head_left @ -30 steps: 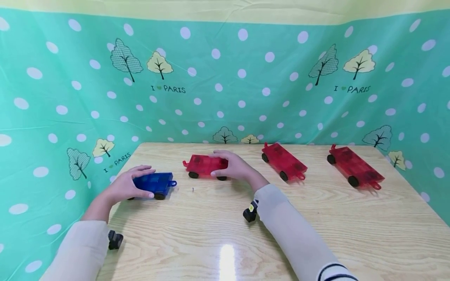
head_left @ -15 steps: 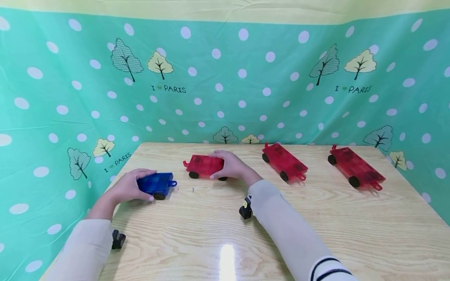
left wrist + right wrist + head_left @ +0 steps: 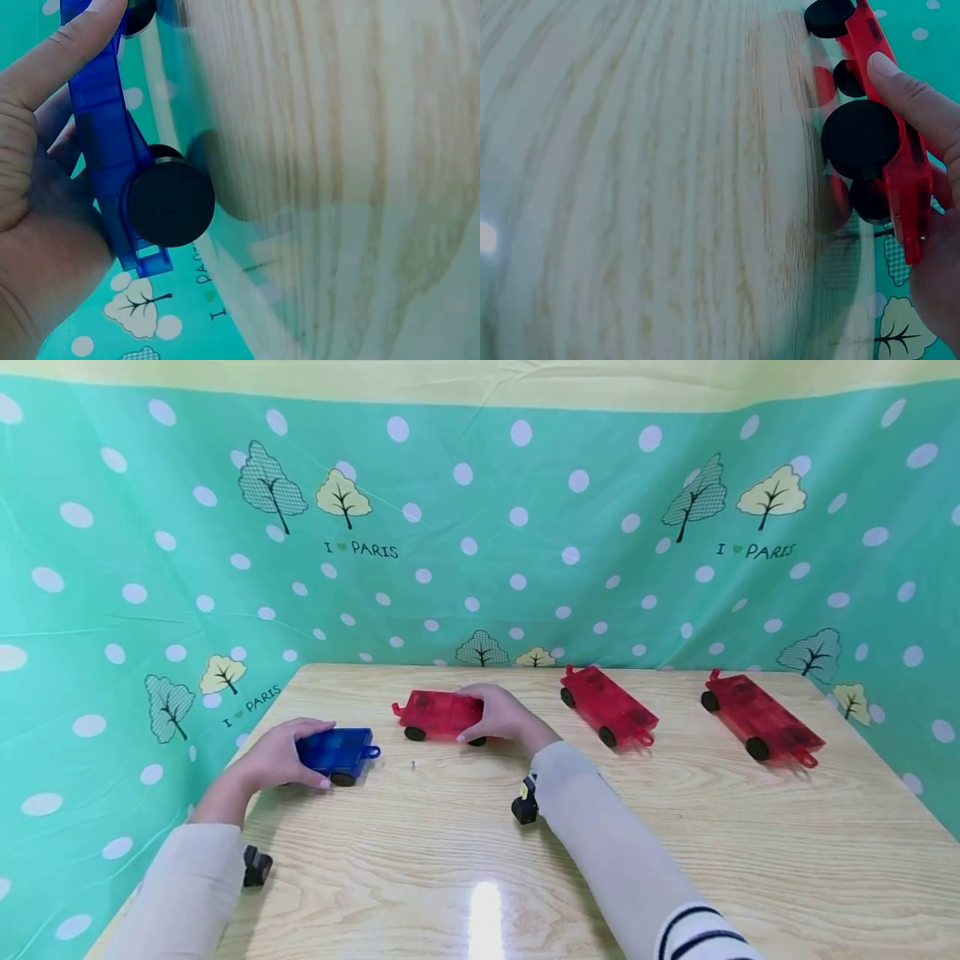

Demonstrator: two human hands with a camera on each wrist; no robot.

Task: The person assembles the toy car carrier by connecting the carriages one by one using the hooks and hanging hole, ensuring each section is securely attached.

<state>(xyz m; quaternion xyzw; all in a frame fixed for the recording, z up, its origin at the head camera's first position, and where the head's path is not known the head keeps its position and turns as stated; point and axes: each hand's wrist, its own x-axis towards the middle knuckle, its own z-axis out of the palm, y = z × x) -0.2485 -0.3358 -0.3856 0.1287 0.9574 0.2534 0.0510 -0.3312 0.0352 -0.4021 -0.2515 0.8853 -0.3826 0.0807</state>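
A blue toy car base (image 3: 339,750), see-through with black wheels and a ring at its right end, stands on the table at the left. My left hand (image 3: 273,756) grips its left part, thumb on the near side and fingers across the far side. In the left wrist view the thumb lies along the blue car base (image 3: 109,127) above a wheel. Right of it is a red toy car base (image 3: 435,714) with a hook at its left end. My right hand (image 3: 502,717) holds its right end, which the hand partly hides; the right wrist view shows the thumb against the red side (image 3: 871,67).
Two more red car bases (image 3: 609,703) (image 3: 765,718) stand slanted at the right back of the table (image 3: 420,877). A green dotted curtain (image 3: 517,552) rises behind the table and along both sides. A tiny bit (image 3: 412,765) lies between the hands.
My left hand has shifted slightly right along the blue car base. The right hand has changed its hold a little on the red one; both car bases stay nearly in place.
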